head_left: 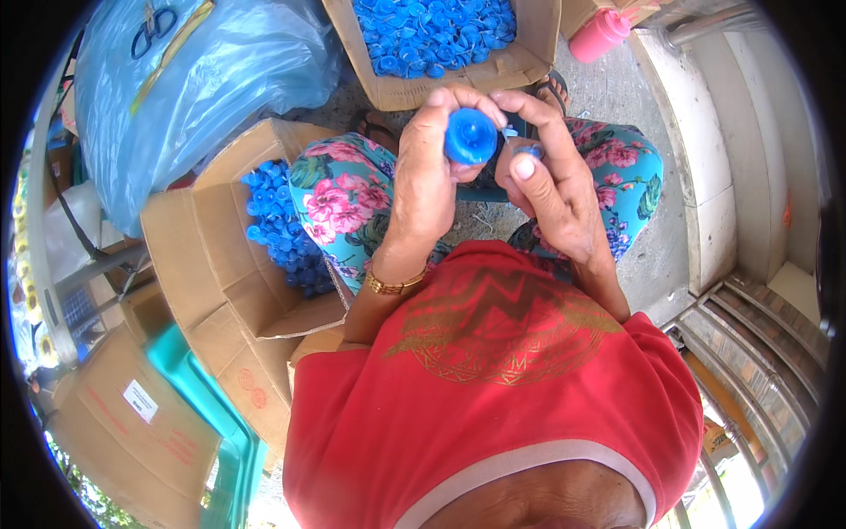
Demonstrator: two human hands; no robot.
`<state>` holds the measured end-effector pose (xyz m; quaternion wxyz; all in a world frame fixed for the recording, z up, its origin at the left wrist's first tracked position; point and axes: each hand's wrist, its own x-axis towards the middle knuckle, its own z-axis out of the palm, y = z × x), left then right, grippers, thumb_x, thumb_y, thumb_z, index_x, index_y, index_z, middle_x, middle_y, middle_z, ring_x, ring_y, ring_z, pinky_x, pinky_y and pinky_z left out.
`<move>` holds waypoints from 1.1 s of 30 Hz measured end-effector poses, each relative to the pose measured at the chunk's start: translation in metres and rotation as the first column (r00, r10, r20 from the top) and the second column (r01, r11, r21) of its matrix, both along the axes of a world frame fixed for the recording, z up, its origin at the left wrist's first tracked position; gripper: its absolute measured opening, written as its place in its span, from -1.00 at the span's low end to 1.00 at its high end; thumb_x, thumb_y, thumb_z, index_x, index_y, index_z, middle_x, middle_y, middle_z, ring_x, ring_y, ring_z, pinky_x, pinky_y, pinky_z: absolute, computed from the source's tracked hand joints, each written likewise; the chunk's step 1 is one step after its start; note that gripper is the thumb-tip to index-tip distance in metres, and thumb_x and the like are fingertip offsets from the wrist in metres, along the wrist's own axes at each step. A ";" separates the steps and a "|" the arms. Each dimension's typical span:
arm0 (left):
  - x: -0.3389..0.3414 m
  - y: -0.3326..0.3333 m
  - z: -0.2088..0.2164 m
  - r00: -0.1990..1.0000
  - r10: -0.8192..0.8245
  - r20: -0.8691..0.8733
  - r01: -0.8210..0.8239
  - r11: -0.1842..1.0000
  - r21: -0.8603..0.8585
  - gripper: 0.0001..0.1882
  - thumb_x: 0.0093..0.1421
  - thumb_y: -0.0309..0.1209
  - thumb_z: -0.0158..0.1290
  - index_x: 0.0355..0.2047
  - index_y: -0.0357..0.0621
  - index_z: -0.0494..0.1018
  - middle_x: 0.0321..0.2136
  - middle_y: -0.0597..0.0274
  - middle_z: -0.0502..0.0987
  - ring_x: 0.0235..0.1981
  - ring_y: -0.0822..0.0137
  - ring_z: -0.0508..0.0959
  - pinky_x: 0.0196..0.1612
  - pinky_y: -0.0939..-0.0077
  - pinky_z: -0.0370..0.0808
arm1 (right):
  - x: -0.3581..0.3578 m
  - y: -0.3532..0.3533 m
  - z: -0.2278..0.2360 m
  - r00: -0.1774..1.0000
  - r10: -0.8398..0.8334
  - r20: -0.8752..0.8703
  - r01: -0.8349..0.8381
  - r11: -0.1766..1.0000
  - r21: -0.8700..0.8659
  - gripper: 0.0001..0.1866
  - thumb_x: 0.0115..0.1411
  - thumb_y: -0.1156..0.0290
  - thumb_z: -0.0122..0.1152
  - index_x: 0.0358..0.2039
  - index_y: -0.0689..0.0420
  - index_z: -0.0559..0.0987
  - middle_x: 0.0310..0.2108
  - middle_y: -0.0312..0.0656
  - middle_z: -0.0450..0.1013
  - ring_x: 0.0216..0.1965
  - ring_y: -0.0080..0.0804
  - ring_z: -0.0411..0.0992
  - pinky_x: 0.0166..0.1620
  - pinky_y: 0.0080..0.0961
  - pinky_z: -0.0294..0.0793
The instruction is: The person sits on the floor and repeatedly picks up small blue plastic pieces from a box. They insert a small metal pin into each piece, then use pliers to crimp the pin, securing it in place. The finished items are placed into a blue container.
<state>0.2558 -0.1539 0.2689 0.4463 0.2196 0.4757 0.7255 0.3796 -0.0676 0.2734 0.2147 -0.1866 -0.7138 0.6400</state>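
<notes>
My left hand (pixel 424 167) is closed around a round blue plastic cap (pixel 470 137), with its hollow, dish-like face turned up. Close beside it, my right hand (pixel 560 196) pinches a small blue piece (pixel 529 152) with a thin pale tip between thumb and fingers. That tip points toward the cap's right edge; whether it touches cannot be told. Just beyond both hands stands an open cardboard box (pixel 414 92) full of similar blue plastic pieces (pixel 432 35). More blue pieces (pixel 286 225) lie in another open carton (pixel 207 238) left of my legs.
A large blue plastic bag (pixel 220 79) fills the far left, with dark-handled scissors (pixel 152 33) and a yellow strip on it. A pink bottle (pixel 599 35) stands far right. Green plastic furniture (pixel 233 441) and flattened cardboard (pixel 132 432) are at near left, metal railings (pixel 749 370) at right.
</notes>
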 end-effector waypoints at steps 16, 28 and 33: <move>0.001 -0.003 0.005 0.863 0.139 -0.486 -0.239 0.959 -0.150 -0.41 0.31 -0.03 -0.31 -0.36 -0.36 0.49 -0.57 0.24 0.49 -0.52 0.48 0.42 -0.45 0.60 0.33 | -0.005 -0.008 -0.003 0.988 0.121 -0.095 -0.075 0.919 0.386 -0.46 0.16 0.40 0.05 0.14 0.17 0.17 -0.07 0.06 0.35 -0.33 0.01 0.46 -0.28 -0.28 0.47; 0.003 -0.004 -0.001 0.577 0.136 -0.805 -0.290 0.956 -0.046 -0.42 0.33 -0.08 -0.36 -0.37 -0.36 0.48 -0.60 0.22 0.50 -0.55 0.41 0.43 -0.40 0.52 0.37 | -0.005 -0.009 -0.004 0.994 0.072 -0.076 -0.074 0.997 -0.022 -0.60 0.22 0.35 0.02 0.04 0.14 0.23 -0.27 -0.13 0.39 -0.40 -0.38 0.42 -0.30 -0.50 0.42; 0.000 -0.004 0.005 0.961 0.073 -0.268 -0.134 0.967 -0.216 -0.53 0.33 -0.13 -0.28 -0.26 -0.29 0.47 -0.46 0.25 0.52 -0.46 0.42 0.44 -0.19 0.49 0.38 | -0.005 -0.011 -0.005 0.973 0.084 -0.215 -0.164 0.906 -0.390 -0.59 0.28 0.26 -0.07 0.09 0.12 0.22 -0.47 -0.25 0.29 -0.61 -0.66 0.19 -0.54 -0.70 0.20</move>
